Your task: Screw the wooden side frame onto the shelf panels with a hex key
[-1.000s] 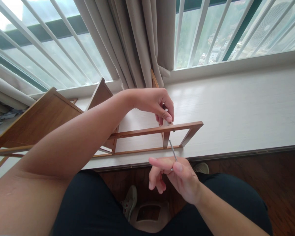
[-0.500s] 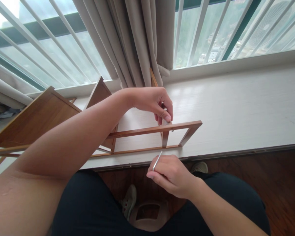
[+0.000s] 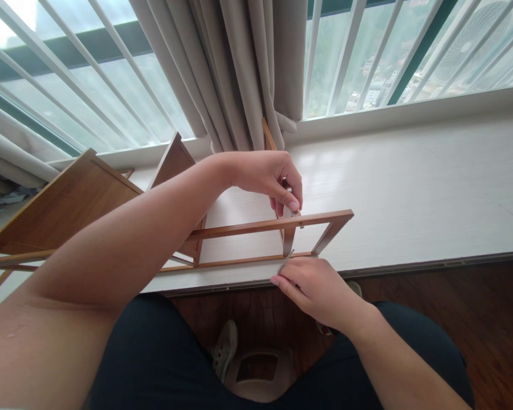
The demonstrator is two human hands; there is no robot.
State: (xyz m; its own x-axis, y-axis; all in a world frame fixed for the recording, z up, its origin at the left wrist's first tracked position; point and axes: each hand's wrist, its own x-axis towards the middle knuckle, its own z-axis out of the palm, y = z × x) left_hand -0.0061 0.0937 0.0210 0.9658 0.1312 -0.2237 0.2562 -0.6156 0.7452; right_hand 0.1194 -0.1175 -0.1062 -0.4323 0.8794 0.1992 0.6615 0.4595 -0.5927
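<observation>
My left hand [image 3: 282,181] is closed, thumb and fingers pinched together just behind the upper rail of a wooden rack frame [image 3: 248,229]. Whatever it grips there is mostly hidden by the fingers; a small metallic bit shows between them. A small bolt [image 3: 301,226] pokes out under that rail, close to the fingertips. In front of the frame, my right hand [image 3: 314,285] is closed on a thin bent metal Allen key [image 3: 287,261]. The key's free end points up toward the rail, apart from the bolt.
Wooden panels [image 3: 64,208] of the rack stand on the left along the white window ledge [image 3: 410,188]. Behind hangs a grey curtain [image 3: 222,74] between barred windows. Below the ledge edge, a plastic stool [image 3: 260,387] shows between my legs.
My right hand has moved up and slightly right with the Allen key, closer to the rail. My left hand has stayed in place.
</observation>
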